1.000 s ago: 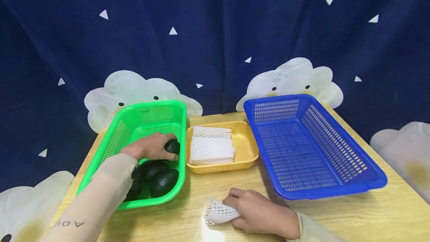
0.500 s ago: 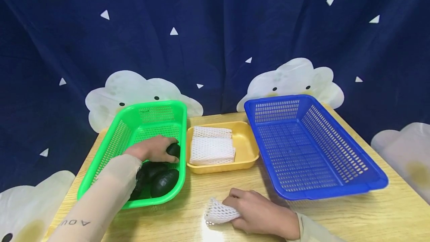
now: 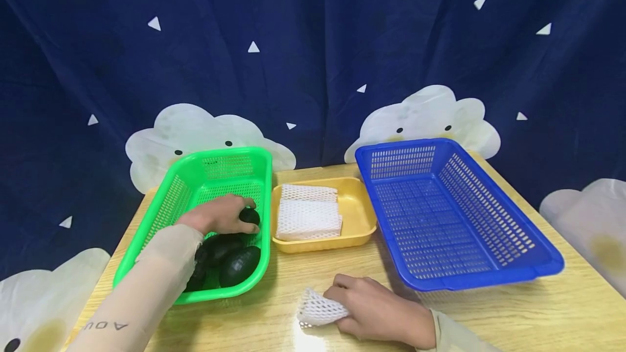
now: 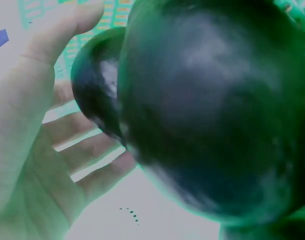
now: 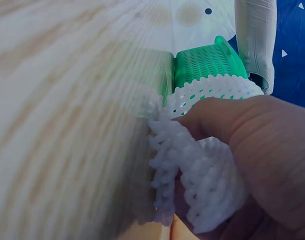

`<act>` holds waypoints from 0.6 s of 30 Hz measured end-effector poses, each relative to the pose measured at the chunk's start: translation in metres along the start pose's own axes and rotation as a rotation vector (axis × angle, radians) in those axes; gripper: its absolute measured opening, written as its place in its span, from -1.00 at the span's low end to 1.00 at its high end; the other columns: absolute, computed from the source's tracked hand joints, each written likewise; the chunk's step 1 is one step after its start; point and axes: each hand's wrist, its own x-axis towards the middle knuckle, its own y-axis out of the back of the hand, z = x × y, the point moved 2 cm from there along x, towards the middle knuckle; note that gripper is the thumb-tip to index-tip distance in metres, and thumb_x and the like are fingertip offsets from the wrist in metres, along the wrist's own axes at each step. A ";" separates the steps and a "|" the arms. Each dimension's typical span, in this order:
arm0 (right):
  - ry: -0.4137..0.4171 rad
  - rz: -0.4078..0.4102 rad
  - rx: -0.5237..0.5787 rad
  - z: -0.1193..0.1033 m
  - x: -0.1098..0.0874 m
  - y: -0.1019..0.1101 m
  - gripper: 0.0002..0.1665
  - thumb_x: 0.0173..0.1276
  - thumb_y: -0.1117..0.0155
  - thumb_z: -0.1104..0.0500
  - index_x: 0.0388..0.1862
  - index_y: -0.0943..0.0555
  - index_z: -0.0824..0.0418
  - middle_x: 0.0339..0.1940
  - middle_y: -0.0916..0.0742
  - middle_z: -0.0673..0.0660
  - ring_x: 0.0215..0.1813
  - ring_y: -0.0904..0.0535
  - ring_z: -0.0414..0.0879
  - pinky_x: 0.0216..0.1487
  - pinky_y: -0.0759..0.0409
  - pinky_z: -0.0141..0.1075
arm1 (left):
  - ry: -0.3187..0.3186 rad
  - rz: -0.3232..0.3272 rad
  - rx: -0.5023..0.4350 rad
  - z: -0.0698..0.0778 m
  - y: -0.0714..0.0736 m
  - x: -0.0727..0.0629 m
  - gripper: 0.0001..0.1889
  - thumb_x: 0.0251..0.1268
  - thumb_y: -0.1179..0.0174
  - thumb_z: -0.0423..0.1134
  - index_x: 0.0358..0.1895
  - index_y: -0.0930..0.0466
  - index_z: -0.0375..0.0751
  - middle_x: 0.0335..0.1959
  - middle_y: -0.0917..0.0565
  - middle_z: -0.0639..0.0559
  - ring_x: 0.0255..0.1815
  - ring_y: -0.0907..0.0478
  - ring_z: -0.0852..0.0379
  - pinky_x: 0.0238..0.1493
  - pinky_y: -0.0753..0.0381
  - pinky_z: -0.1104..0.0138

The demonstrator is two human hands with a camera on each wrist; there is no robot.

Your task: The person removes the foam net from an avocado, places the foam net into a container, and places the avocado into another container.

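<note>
In the head view, my left hand (image 3: pixel 222 215) reaches into the green basket (image 3: pixel 268 189), thumb and fingers round a dark avocado (image 3: pixel 249 215) near the right wall. Close up in the left wrist view, that avocado (image 4: pixel 97 80) lies between thumb and fingers, partly covered by a larger avocado (image 4: pixel 207 110) nearer the camera. Several other avocados (image 3: pixel 239 266) lie below the hand, some hidden by the sleeve. My right hand (image 3: pixel 376 308) pinches a white foam net sleeve (image 3: pixel 318 308) at the table front; its mouth faces left, held open in the right wrist view.
A yellow tray (image 3: pixel 359 208) between the baskets holds a stack of white foam nets (image 3: pixel 309 216). At the right stands a blue basket (image 3: pixel 440 221) with high perforated walls. The wooden table (image 3: pixel 274 308) ends at a dark blue curtain (image 3: pixel 313 58) behind.
My left hand and the avocado in it dipped slightly, then shifted a little left from the basket wall. The right hand and foam net stay in place.
</note>
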 end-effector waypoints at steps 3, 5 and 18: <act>0.002 0.001 -0.001 -0.001 0.000 0.000 -0.55 0.14 -0.48 0.14 0.07 -0.72 0.00 -0.14 -0.71 -0.13 -0.23 -0.58 -0.43 -0.23 -0.59 -0.51 | 0.011 0.018 0.009 -0.001 0.003 -0.003 -0.30 0.29 -0.34 0.18 0.35 -0.56 -0.20 0.24 -0.70 -0.15 0.25 -0.61 -0.09 0.32 -0.61 -0.04; 0.003 0.003 -0.004 -0.001 0.000 0.000 -0.55 0.14 -0.48 0.14 0.07 -0.72 0.00 -0.14 -0.71 -0.13 -0.23 -0.58 -0.43 -0.23 -0.60 -0.50 | 0.020 0.031 0.024 -0.002 0.006 -0.004 -0.30 0.29 -0.34 0.18 0.34 -0.57 -0.21 0.22 -0.71 -0.16 0.23 -0.63 -0.09 0.31 -0.62 -0.04; 0.004 0.008 -0.013 -0.003 0.000 0.001 -0.54 0.12 -0.48 0.15 0.07 -0.72 0.01 -0.14 -0.72 -0.13 -0.24 -0.57 -0.43 -0.24 -0.59 -0.51 | 0.046 0.079 0.059 -0.007 0.020 -0.019 -0.32 0.31 -0.31 0.23 0.27 -0.62 -0.23 -0.04 -0.78 -0.08 -0.01 -0.68 0.01 0.14 -0.68 -0.01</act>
